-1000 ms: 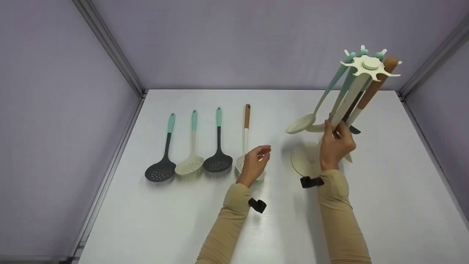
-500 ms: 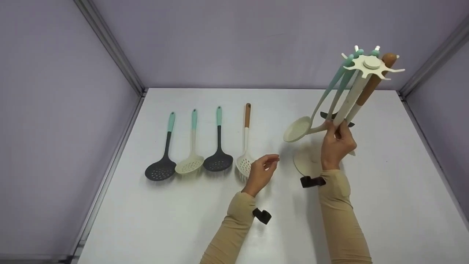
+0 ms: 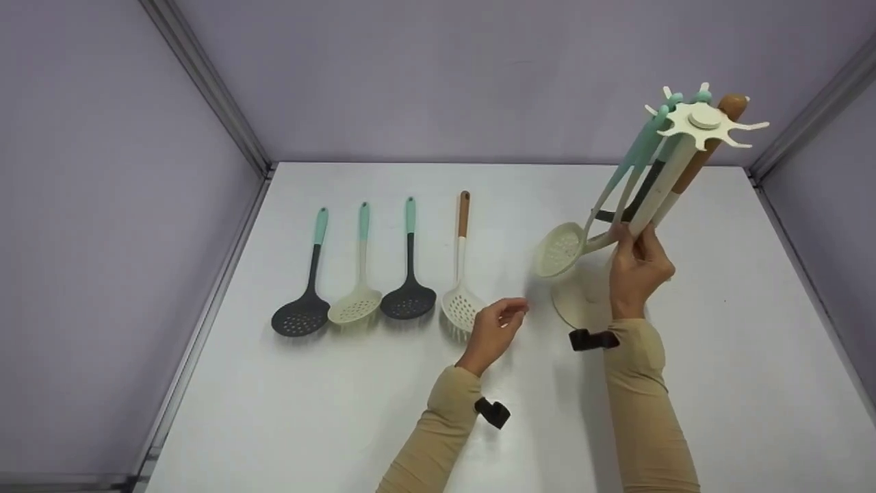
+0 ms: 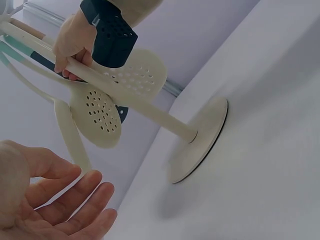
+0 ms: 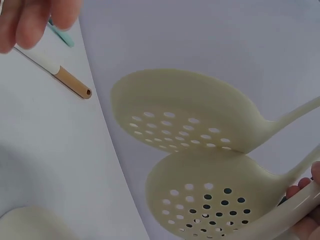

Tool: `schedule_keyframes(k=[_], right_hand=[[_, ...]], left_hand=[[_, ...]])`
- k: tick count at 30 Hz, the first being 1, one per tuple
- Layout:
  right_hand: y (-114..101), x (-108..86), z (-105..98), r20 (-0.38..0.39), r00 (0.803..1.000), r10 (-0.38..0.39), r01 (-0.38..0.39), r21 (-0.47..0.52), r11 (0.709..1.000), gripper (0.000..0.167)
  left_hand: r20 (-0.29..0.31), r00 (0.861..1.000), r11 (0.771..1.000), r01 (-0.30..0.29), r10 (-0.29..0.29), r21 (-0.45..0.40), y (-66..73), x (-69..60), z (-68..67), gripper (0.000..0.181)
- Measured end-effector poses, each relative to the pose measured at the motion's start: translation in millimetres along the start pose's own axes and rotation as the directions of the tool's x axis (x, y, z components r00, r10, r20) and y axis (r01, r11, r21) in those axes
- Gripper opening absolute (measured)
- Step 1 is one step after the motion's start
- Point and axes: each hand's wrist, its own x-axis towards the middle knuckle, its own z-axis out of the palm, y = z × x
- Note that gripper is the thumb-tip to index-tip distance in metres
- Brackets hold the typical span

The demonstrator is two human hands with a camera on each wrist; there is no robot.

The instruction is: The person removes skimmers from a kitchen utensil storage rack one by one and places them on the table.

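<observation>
My right hand (image 3: 638, 270) grips the pole (image 4: 160, 118) of a cream utensil stand with a hooked top (image 3: 703, 118) and a round base (image 4: 202, 142). Mint and brown handles hang from its hooks. Two cream skimmers (image 5: 185, 107) with holes hang side by side near the pole; a dark-headed utensil is mostly hidden behind it. My left hand (image 3: 494, 332) hovers left of the stand, fingers loosely bent, holding nothing. In the left wrist view its fingertips lie near the outer hanging skimmer (image 4: 70, 132); whether they touch it I cannot tell.
Left of the stand, a row of skimmers lies on the white table (image 3: 328, 418): black with mint handle (image 3: 301, 318), cream with mint (image 3: 354, 307), another black with mint (image 3: 408, 302), and white with brown handle (image 3: 460, 308). Pale walls enclose the table.
My left hand has moved right and toward me, away from the white skimmer. The stand's top has turned and shifted slightly right, and the hanging skimmer now shows its holes. My right hand keeps its grip.
</observation>
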Motion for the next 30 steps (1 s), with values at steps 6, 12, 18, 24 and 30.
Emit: schedule_keyframes(k=[6, 12, 18, 24, 30], right_hand=[[3, 3.3, -5, 0.055, 0.998, -0.011, 0.011, 0.007, 1.0, 0.027], [5, 7.2, -9, 0.124, 0.992, -0.014, 0.01, 0.028, 1.0, 0.029], [8, 12.5, -16, 0.222, 0.975, 0.022, -0.029, 0.03, 0.999, 0.028], [-6, 15.8, -24, 0.33, 0.944, -0.017, -0.029, 0.136, 0.99, 0.021], [-15, 18.4, -25, 0.36, 0.933, -0.022, -0.028, 0.131, 0.991, 0.02]], left_hand=[[-0.001, 1.0, 1.0, 0.007, -0.007, 0.004, 22.4, -5.6, -8.3, 0.024], [-0.027, 1.0, 1.0, -0.012, 0.012, 0.008, 8.3, 1.9, -5.6, 0.023], [-0.069, 0.997, 1.0, -0.03, 0.03, 0.009, -6.1, 9.0, -1.3, 0.022], [-0.105, 0.993, 0.998, -0.052, 0.054, 0.019, 4.5, 12.4, 3.2, 0.021], [-0.136, 0.981, 0.99, -0.137, 0.138, 0.018, 21.1, 19.5, 9.6, 0.022]])
